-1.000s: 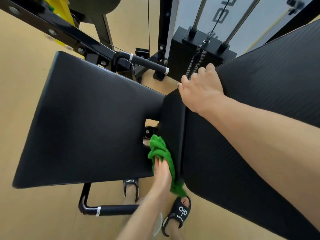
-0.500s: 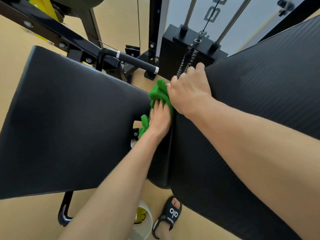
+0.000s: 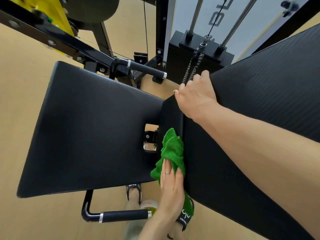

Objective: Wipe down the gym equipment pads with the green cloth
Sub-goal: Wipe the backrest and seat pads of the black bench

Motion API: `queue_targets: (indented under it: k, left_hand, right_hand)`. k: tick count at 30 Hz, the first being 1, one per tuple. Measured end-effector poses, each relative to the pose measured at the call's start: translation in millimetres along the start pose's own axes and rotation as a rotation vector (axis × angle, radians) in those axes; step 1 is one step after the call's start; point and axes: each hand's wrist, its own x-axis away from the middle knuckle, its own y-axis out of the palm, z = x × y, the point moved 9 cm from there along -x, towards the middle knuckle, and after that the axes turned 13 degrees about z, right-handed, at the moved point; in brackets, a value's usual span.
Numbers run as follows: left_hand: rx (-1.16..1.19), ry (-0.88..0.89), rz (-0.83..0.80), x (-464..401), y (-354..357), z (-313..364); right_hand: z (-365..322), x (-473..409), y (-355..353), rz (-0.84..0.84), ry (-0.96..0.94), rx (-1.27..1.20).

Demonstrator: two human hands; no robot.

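Cloth (image 3: 173, 149) under left hand (image 3: 171, 186) | weight-stack panel (image 3: 216, 16) reads "BL"

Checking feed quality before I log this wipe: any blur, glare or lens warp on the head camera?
Head view: wide-angle warp bows the frame bars; lighting even, soft sheen on the seat pad; green cloth and left hand sharp; bottom edge near the sandals smeared; right hand clear.

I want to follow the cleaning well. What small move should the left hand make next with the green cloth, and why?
Probably slide the green cloth further along the narrow end face of the back pad. The left hand presses it flat there near the lower end, while the right hand steadies the upper corner.
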Motion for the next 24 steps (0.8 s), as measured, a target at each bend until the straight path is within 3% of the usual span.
queue_targets:
  k: [7, 14, 20, 24]
  left_hand:
    - [-0.123, 0.258, -0.006, -102.7, 13.4, 78.2]
    - [-0.125, 0.312, -0.02, -166.2, 27.8, 120.6]
    - [-0.133, 0.401, -0.023, -120.6, 17.0, 99.7]
    - [-0.112, 0.427, -0.14, -47.4, -4.5, 57.8]
  right_hand:
    - [1.9, -6.0, 5.5, 0.0, 0.02, 0.021]
    - [2.4, -9.7, 8.4, 0.017, 0.051, 0.007]
    - [-3.7, 3.0, -5.2, 0.103, -0.005, -0.112]
    - [-14.8, 26.3, -2.1, -0.012, 0.065, -0.337]
